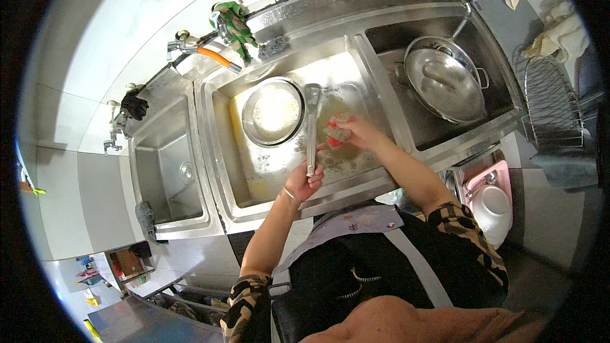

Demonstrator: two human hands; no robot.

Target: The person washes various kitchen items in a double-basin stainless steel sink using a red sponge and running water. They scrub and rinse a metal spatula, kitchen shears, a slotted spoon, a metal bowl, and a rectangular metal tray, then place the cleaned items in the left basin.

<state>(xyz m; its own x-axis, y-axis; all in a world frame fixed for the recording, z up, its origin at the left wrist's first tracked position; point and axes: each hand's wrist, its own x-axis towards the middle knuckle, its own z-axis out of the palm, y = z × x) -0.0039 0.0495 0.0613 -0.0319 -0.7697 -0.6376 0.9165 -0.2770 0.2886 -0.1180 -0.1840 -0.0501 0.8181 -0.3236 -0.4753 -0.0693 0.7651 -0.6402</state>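
Observation:
My left hand (305,183) grips the near end of a long stainless-steel utensil (312,128), which looks like a pair of tongs. It points away from me over the middle sink basin (267,171). In my right hand (363,133) is a red and grey scouring pad (336,131), just right of the utensil and apart from it. Left of the utensil, a round metal strainer or bowl (273,112) sits in the basin. Shallow, cloudy water with dark specks covers part of the basin floor.
An orange-hosed tap (212,57) reaches over the middle basin's back left corner. Camouflage gloves (234,26) and a steel-wool scourer (273,46) rest behind it. The right basin holds metal pans (445,81). A smaller basin (167,171) lies left; a wire rack (553,105) stands far right.

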